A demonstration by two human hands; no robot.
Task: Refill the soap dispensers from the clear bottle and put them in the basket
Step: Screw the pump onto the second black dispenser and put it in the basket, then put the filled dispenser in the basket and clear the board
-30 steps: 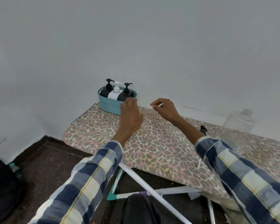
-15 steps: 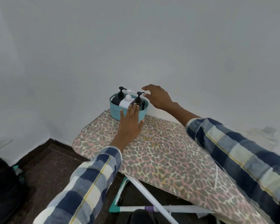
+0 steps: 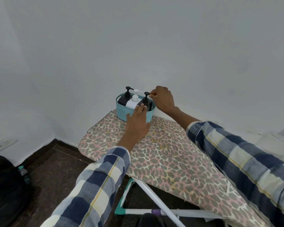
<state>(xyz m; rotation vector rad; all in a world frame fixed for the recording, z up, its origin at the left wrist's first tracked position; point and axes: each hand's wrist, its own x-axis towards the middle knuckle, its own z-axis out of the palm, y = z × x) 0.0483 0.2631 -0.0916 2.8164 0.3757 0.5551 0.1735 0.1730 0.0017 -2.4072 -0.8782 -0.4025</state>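
**Both hands at the basket, near dispenser's pump pinched**

Board (image 3: 162, 154): leopard-print cover, sloping down and away under both forearms. Its far end sits against the wall, beyond the left hand's fingertips.

Basket (image 3: 121, 110): teal, perforated, directly ahead of the left hand (image 3: 137, 123) and touching it. That hand lies flat and open, palm against the near wall, fingertips over the rim onto the nearest bottle. It grips nothing.

Clear bottle (image 3: 275, 141): far behind the right wrist, at the frame edge, blurred. Can't tell whether it is capped.

Dispensers: three upright in the basket. Far black (image 3: 123, 101) and white (image 3: 133, 103) sit to the left of the right hand (image 3: 163, 99). Near black (image 3: 146, 102) stands just below its fingertips. Thumb and forefinger look pinched on or at the pump head; other fingers curled. Contact too small to confirm.

Risks, as judged:
- Lifting by the pump alone could unscrew or pop the head, dropping the bottle.
- Bottles packed tight; pulling one may drag or tip the white neighbour.
- Basket sits at the board's end; a left-hand push could slide it off.
- A spill would soak the cover.
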